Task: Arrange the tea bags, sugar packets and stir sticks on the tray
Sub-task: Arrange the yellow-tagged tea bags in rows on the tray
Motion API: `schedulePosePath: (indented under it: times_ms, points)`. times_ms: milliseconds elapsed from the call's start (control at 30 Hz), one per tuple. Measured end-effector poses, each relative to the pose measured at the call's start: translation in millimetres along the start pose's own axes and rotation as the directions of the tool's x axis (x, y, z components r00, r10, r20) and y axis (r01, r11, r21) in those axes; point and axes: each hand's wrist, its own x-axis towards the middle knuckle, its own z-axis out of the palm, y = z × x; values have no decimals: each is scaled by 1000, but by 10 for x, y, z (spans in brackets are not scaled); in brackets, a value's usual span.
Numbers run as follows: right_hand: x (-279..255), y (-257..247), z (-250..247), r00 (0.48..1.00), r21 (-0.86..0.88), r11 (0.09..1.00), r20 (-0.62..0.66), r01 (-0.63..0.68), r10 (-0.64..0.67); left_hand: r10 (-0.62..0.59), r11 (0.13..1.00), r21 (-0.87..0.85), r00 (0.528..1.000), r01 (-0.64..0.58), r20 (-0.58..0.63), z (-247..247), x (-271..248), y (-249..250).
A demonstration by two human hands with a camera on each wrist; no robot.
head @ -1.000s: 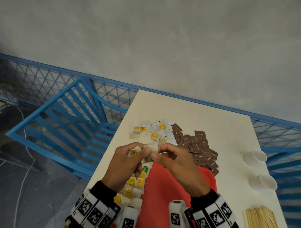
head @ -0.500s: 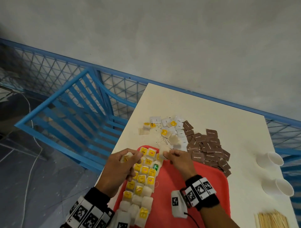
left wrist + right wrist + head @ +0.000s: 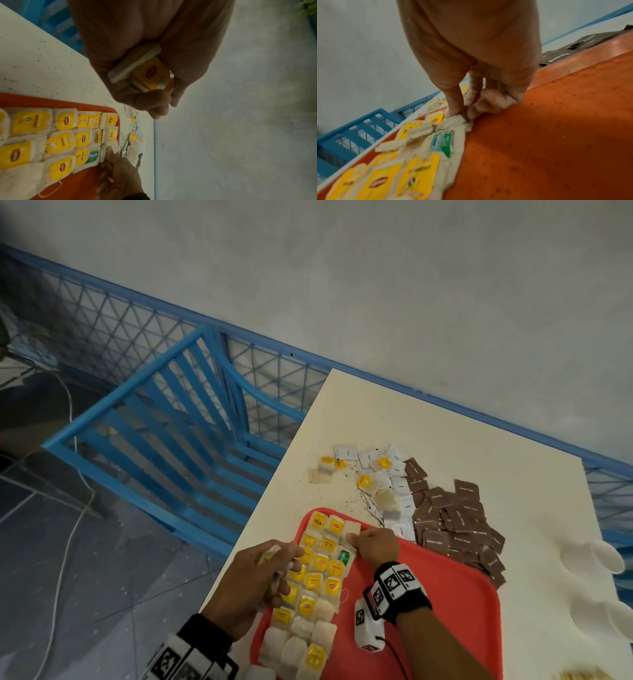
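Observation:
A red tray (image 3: 428, 594) lies on the cream table, and rows of tea bags (image 3: 318, 573) with yellow tags fill its left side. My right hand (image 3: 356, 541) pinches a plain tea bag (image 3: 352, 529) at the far end of the third column; the right wrist view shows thumb and finger on that tea bag (image 3: 458, 119), which lies on the tray. My left hand (image 3: 277, 563) hovers over the tray's left edge, curled round a small stack of tea bags (image 3: 142, 70). More loose tea bags (image 3: 373, 481) lie beyond the tray.
White packets (image 3: 400, 491) and a heap of brown sugar packets (image 3: 455, 518) lie past the tray's far right corner. Paper cups (image 3: 596, 556) stand at the table's right edge, wooden stir sticks (image 3: 582, 675) at the bottom right. A blue chair (image 3: 164, 433) stands to the left.
Both hands came down from above the table to the tray. The right hand took a tea bag from the left hand's stack and brought it to the far end of the rows.

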Motion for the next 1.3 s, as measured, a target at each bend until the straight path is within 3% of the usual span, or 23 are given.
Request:
schedulePosePath:
  times_ms: [200, 367, 567, 733, 1033, 1167, 1300]
  points:
    - [-28, -62, -31, 998, -11, 1000, -67, 7, -8, -99, 976, -193, 995, 103, 30, 27, 44, 48]
    - [-406, -193, -317, 969, 139, 963, -124, 230, -213, -151, 910, -363, 975, 201, 162, 130, 54, 94]
    - [-1375, -392, -888, 804, 234, 786, 32, 572, -594, -152, 911, -344, 960, 228, 236, 424, 15, 36]
    - [-1656, -273, -970, 663, -43, 661, 38, 749, -748, -102, 945, -283, 969, 165, 225, 786, -77, -47]
    - [-1736, -23, -1103, 704, -154, 700, -36, 697, -709, -61, 965, -237, 971, 116, 230, 1162, -150, -189]
    - [-1759, 7, -1177, 698, -201, 684, 0, 701, -716, -57, 963, -242, 970, 116, 237, 1252, -168, -224]
    - [-1757, 0, -1365, 697, -62, 702, -81, 710, -712, -51, 959, -257, 967, 117, 248, 1289, -211, -195]
